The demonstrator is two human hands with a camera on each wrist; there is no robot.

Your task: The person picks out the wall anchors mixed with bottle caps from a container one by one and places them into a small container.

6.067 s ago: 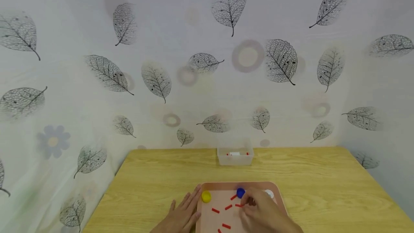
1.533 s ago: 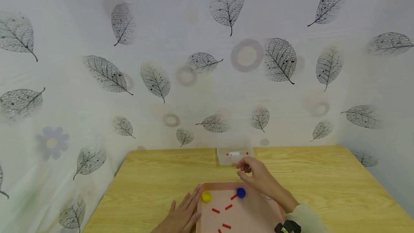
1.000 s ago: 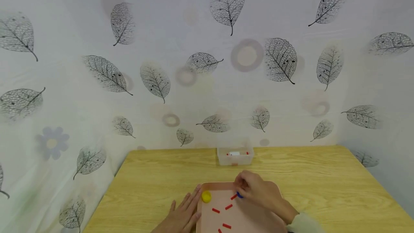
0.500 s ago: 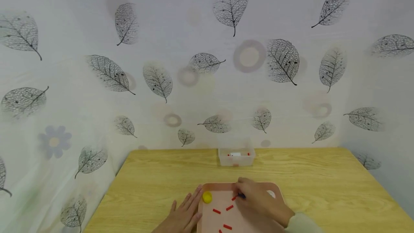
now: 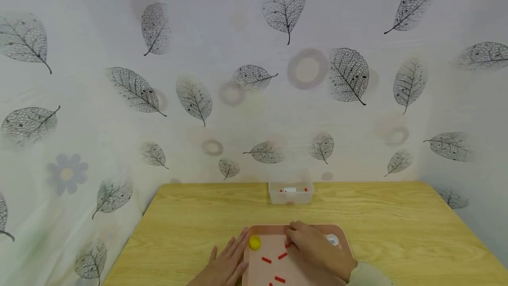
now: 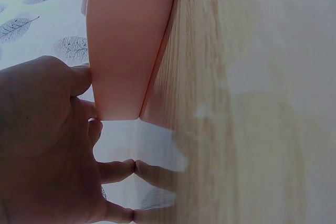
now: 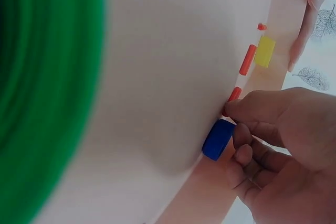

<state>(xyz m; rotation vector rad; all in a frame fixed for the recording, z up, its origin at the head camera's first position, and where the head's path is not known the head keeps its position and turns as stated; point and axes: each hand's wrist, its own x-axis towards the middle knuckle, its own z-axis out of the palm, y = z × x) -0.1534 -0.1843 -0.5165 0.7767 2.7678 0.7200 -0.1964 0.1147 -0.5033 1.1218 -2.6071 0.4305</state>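
Observation:
My right hand [image 5: 317, 248] reaches into the pink tray [image 5: 274, 230]. In the right wrist view, its thumb and forefinger pinch the end of a short red stick [image 7: 234, 94], close beside a blue round cap [image 7: 218, 139]. That cap is hidden behind the hand in the head view. My left hand [image 5: 222, 266] lies with fingers extended along the tray's left side, thumb at the rim. Other red sticks [image 5: 267, 260] lie loose on the tray floor. A yellow cap [image 5: 255, 242] sits in the far left corner, a white cap [image 5: 332, 239] in the far right.
Behind the tray, a translucent box [image 5: 291, 196] stands at the back of the wooden table [image 5: 198, 206], with red pieces and a white item inside. A leaf-patterned curtain [image 5: 238, 122] hangs behind. A blurred green curved thing [image 7: 52, 98] fills the left of the right wrist view.
A red stick right of centre has left the tray, and red now shows through the box's front. My right hand came back from near the box to the stick beside the blue cap. My left hand stayed.

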